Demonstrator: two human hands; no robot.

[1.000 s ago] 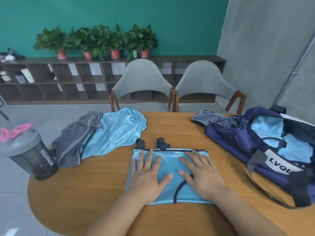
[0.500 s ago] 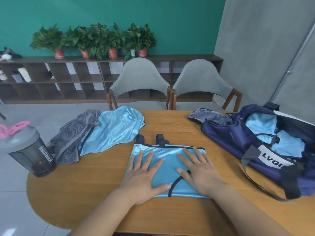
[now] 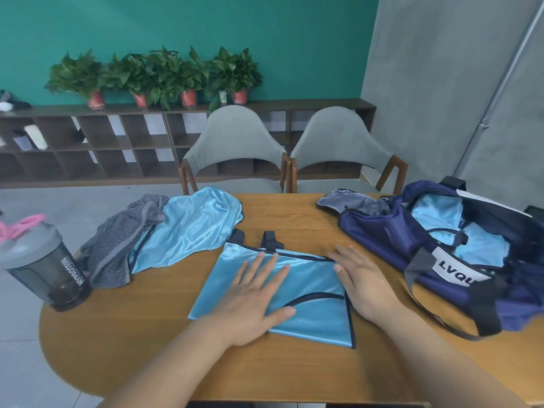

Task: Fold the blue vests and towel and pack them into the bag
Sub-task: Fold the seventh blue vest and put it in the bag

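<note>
A folded blue vest with dark trim lies flat on the wooden table in front of me. My left hand presses flat on its left half, fingers spread. My right hand lies flat along the vest's right edge, partly on the table. Another blue vest lies crumpled at the back left, beside a grey striped towel. The navy bag stands open on the right, with blue cloth inside.
A dark shaker bottle with a pink loop stands at the table's left edge. Two grey chairs face the far side. A low shelf with potted plants runs along the teal wall.
My right hand has slid from the top of the vest to its right edge. The left hand stays pressed on the vest, which now lies slightly turned.
</note>
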